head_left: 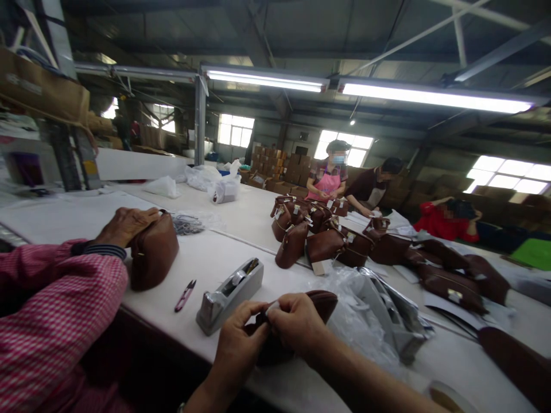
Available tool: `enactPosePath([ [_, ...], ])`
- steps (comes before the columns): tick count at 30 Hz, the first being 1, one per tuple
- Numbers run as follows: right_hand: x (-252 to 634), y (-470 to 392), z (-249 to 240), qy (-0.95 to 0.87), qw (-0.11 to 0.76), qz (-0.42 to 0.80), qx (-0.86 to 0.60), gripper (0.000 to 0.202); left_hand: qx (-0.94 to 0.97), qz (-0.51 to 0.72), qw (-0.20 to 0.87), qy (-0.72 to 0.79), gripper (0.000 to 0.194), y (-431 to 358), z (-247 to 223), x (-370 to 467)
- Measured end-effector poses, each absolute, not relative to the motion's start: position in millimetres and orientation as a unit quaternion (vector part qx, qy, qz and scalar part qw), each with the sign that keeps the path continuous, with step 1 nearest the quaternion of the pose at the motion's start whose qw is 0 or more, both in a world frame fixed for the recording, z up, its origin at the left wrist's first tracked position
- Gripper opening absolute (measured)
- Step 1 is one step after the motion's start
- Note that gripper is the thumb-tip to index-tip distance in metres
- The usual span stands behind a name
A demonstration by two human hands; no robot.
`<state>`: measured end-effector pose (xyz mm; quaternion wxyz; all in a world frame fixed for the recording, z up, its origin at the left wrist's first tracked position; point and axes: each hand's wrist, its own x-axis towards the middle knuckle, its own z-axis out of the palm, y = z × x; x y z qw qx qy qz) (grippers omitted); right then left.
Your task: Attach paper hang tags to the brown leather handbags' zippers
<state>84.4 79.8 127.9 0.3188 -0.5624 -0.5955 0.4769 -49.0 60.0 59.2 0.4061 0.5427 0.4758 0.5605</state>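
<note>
At the table's near edge, my left hand (pixel 241 341) and my right hand (pixel 298 322) meet over a dark brown leather bag (pixel 323 305). The left fingers are closed on the bag's upper edge. With thumb and forefinger my right hand pinches a small white piece (pixel 272 310) against that edge; its kind cannot be made out. Much of the bag is hidden behind my hands and in shadow. Just left of them stands a grey tape dispenser (pixel 230 298), and beyond it lies a pair of thread snips (pixel 185 296) with pink handles.
At left a co-worker's hand (pixel 129 225) grips another brown bag (pixel 155 252). Many brown bags (pixel 326 245) crowd the table ahead. Clear plastic wrap (pixel 350 310) and a second tape dispenser (pixel 394 321) lie at right. Several people sit or stand across the table.
</note>
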Motion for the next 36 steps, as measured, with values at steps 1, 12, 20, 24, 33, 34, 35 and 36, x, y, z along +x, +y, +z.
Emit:
enactPosePath([
  [1,84.5,79.2,127.6,-0.597,0.320,0.479,-0.559,0.018,0.541,0.561,0.407,0.477,0.025,59.7,59.0,-47.8],
  [12,95.6,82.5,126.7,-0.573,0.309,0.506,-0.566,0.018,0.532,0.556,0.411,0.489,0.028,60.2,55.8,-35.3],
  [20,100.6,80.6,124.8,-0.598,0.272,0.503,-0.561,0.024,0.549,0.552,0.396,0.486,0.029,58.3,64.8,-36.6],
  [24,119.8,79.9,131.0,-0.685,0.272,0.362,-0.571,0.028,0.576,0.533,0.383,0.487,0.028,60.9,74.2,-39.9],
  [33,154.1,71.9,138.1,-0.858,0.359,-0.014,-0.368,0.033,0.611,0.503,0.355,0.497,0.026,62.6,78.4,-38.5],
  [34,153.0,71.5,138.2,-0.873,0.342,-0.043,-0.345,0.034,0.613,0.503,0.353,0.498,0.026,62.6,78.6,-37.5],
  [35,151.5,71.5,138.1,-0.884,0.322,-0.068,-0.333,0.032,0.613,0.502,0.353,0.497,0.026,62.7,78.9,-36.6],
  [36,150.0,71.9,137.7,-0.889,0.304,-0.088,-0.330,0.028,0.613,0.500,0.356,0.497,0.025,62.7,79.2,-36.0],
])
